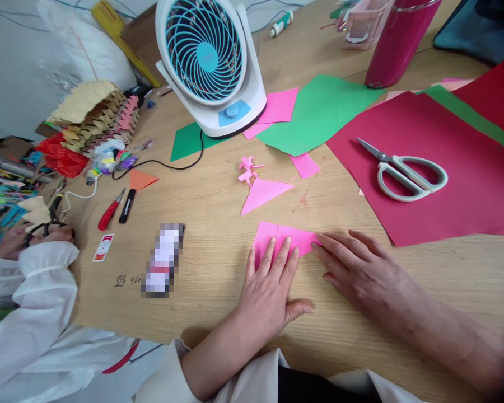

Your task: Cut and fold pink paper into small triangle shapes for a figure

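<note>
A folded sheet of pink paper (269,230) lies flat on the wooden table in front of me, creased near its middle. My left hand (265,291) rests on it with fingers spread, covering its lower part. At the paper's right corner, my right hand (355,260) touches it with its fingertips; the fingers are stretched out close together and the palm faces down. Just beyond lies a pink paper triangle (262,194), with small cut pink paper shapes (247,169) by its upper left corner.
Grey-handled scissors (403,170) lie on dark red paper (386,224) at right. A white fan (208,56) stands behind, near green paper (319,115) and a magenta bottle (403,39). Leftward are a phone (163,260), a red knife (111,210) and another person's hands (52,232) holding scissors.
</note>
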### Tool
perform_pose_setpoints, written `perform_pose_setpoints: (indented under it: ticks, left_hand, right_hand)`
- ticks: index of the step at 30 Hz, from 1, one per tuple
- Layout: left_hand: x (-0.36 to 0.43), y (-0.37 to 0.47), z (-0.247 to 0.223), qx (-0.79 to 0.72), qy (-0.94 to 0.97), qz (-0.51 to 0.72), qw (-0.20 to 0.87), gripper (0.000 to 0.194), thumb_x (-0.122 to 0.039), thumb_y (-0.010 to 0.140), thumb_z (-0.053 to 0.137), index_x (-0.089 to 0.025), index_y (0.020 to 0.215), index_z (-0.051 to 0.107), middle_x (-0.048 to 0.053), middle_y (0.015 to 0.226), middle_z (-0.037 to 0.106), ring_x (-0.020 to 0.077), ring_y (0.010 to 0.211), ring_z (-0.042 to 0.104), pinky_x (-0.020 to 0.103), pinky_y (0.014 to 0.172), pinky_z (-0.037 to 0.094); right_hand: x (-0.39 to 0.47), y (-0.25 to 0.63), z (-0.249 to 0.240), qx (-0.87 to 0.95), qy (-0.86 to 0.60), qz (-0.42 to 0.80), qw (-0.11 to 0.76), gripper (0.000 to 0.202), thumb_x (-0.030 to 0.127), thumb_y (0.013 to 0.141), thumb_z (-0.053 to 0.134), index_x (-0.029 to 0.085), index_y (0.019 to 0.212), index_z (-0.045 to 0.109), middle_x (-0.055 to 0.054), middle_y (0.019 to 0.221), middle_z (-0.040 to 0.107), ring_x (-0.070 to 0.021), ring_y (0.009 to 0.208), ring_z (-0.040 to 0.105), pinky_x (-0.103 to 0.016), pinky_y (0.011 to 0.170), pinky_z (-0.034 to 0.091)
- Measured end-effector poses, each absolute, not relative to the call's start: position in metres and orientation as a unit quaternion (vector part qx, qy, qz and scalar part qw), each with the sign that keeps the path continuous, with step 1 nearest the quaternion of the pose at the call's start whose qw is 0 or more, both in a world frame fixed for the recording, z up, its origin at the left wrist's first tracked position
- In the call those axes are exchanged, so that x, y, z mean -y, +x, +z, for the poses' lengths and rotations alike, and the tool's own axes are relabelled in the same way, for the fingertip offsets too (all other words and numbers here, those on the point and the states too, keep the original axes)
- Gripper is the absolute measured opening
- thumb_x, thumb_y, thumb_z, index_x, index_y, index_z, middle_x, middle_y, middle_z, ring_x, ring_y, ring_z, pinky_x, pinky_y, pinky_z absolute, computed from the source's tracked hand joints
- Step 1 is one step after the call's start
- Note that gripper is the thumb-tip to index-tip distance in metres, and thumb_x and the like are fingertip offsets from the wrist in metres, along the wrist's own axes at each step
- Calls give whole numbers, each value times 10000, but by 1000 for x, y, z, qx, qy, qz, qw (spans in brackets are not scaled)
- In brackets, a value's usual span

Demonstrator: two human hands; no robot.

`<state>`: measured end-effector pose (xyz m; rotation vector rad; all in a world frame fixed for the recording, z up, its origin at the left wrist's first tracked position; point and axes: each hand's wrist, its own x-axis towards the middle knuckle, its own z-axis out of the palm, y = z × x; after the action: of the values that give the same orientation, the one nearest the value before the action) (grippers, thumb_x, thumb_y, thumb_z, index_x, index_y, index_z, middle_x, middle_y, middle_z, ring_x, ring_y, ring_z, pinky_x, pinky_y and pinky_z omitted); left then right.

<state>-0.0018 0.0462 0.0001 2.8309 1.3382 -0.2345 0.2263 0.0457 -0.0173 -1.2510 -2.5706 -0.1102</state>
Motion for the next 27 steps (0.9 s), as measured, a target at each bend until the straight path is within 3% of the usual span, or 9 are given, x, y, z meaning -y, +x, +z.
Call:
perform_pose_setpoints:
  ticks: [9, 20, 27]
  left_hand:
    - [-30, -30, 1, -446, 890, -96, 5, 1020, -773, 834, 336, -58, 1543, 179, 193, 1595, 273, 390, 1482, 173, 656, 1113, 248]
    - [-23, -39, 8, -457, 884, -100, 0, 1045, -806, 815, 309, -67, 1544, 189, 187, 1602, 252, 387, 1484, 184, 644, 1132, 229]
    - [-30, -13, 11, -399, 914, -66, 12, 1045, -812, 816, 246, -58, 1539, 209, 182, 1619, 200, 309, 1510, 155, 506, 1203, 192]
  right_hand:
    - [-44, 227, -17, 890, -431, -39, 144, 408, 228, 963, 489, 62, 1329, 553, -193, 1392, 564, -345, 1249, 509, -548, 1050, 401]
    - [-44, 224, -13, 881, -447, -56, 142, 450, 223, 947, 502, -57, 1297, 544, -262, 1360, 564, -361, 1210, 527, -515, 1009, 435]
    - [-46, 224, -14, 881, -443, -42, 159, 443, 203, 936, 514, -49, 1299, 542, -268, 1321, 589, -361, 1199, 542, -510, 988, 465]
